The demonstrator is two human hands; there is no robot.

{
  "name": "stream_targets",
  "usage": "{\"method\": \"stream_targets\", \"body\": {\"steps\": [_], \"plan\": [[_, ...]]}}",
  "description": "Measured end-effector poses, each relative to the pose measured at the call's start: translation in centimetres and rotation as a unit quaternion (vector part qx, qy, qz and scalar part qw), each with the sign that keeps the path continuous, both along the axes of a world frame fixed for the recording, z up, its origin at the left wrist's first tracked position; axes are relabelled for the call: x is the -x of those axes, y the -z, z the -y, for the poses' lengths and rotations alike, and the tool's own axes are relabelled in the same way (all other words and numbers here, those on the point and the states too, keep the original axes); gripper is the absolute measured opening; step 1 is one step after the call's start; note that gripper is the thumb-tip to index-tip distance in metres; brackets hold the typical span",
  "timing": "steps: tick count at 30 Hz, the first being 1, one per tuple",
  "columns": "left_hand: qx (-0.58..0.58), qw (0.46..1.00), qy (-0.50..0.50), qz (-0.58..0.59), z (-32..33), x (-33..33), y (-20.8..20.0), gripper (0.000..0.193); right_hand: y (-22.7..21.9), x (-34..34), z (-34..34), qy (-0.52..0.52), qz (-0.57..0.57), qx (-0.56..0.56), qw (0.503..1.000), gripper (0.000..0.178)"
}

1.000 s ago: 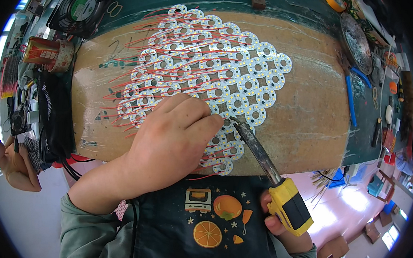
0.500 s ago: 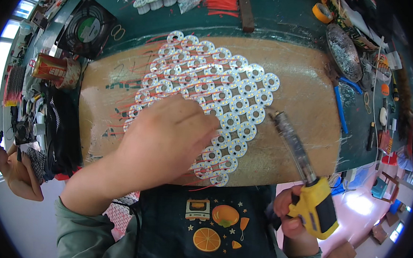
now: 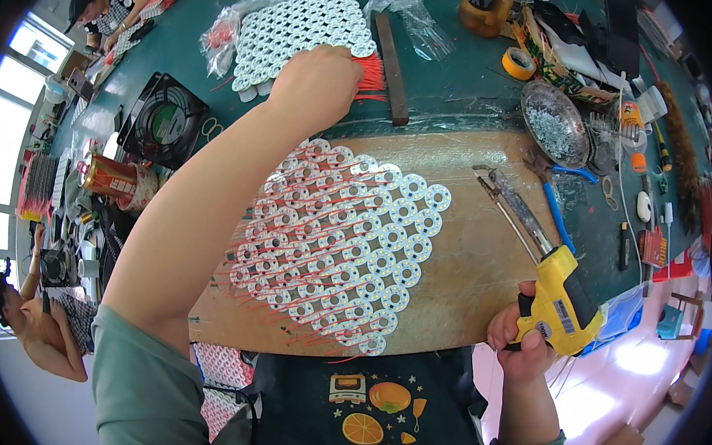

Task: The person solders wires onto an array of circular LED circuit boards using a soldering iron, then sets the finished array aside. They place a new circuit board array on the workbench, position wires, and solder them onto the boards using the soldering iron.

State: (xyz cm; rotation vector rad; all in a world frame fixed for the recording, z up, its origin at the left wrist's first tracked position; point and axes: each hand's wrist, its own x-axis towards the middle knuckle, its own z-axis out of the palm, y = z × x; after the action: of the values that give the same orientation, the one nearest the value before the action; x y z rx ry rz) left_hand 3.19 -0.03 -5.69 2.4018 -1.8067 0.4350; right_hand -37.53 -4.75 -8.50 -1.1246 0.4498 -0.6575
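Note:
My right hand point(image 3: 522, 335) grips a yellow and black soldering gun point(image 3: 559, 296) by its handle, the long metal tip angled up and left over the brown board. My left hand point(image 3: 320, 77) is stretched to the far side, its curled fingers beside a bundle of short red wires point(image 3: 371, 77); what the fingertips hold is hidden. In front of me lies a slanted array of round, ring-shaped white LED boards point(image 3: 380, 261), with red wires across many of them. Another stack of white ring boards point(image 3: 302, 32) sits just beyond my left hand.
The brown work board point(image 3: 468, 262) lies on a green table. Around it are a dark metal bar point(image 3: 391, 70), a black fan point(image 3: 164, 121), a metal dish of pale granules point(image 3: 555, 124), blue-handled pliers point(image 3: 554, 206) and orange tape point(image 3: 518, 63). Other people sit at the left.
My left hand has moved from above the near LED boards to the red wires at the far side. My right hand with the soldering gun has shifted slightly right and up. The view has tilted.

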Motion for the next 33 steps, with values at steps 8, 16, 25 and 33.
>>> {"method": "stream_targets", "body": {"steps": [8, 16, 25, 33], "plan": [[-0.11, 0.994, -0.024, 0.004, 2.1, -0.1, -0.1, 0.012, -0.3, 0.3, 0.2, -0.011, -0.012, -0.112, 0.994, 0.083], [-0.165, 0.981, -0.022, -0.098, 1.4, 0.0, -2.0, 0.016, -0.4, 0.1, 0.3, -0.024, -0.011, -0.11, 0.994, 0.083], [-0.237, 0.968, -0.029, -0.082, 3.1, -0.1, -2.1, 0.018, -0.5, 0.2, 0.2, -0.022, -0.018, -0.111, 0.993, 0.08], [-0.124, 0.974, -0.045, -0.187, 1.6, -0.5, -2.3, 0.018, -0.1, -0.1, 0.2, -0.018, -0.015, -0.071, 0.997, 0.078]]}}
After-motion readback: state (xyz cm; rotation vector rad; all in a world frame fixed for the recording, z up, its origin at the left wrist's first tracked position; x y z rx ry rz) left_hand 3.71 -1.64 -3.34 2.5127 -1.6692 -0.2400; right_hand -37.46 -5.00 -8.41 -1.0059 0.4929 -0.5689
